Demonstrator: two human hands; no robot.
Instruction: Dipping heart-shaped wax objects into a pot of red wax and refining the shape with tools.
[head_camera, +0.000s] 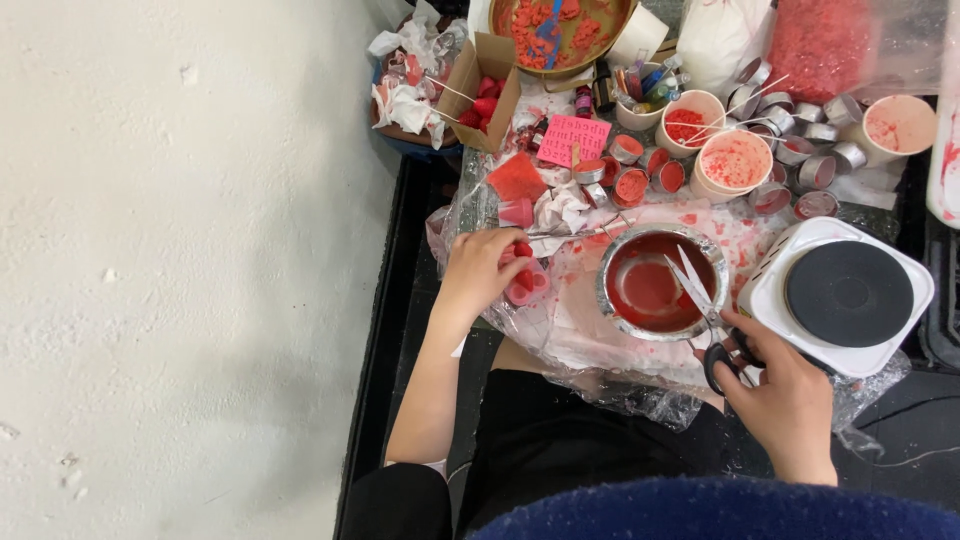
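Scissors (700, 300) gripped in right hand (785, 400) over red pot (655, 283); left hand (480, 270) pinches pink mould (527, 283).

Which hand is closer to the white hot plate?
Right. The right hand holds scissors just beside the hot plate's near corner. The left hand is far across, past the metal bowl.

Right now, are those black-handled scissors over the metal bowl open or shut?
Open: the black-handled scissors in the right hand show two spread blades above the metal bowl.

Open brown cardboard box (482, 88) at table's far left, red pieces inside; pink rectangular handwritten card (574, 139) just right of it
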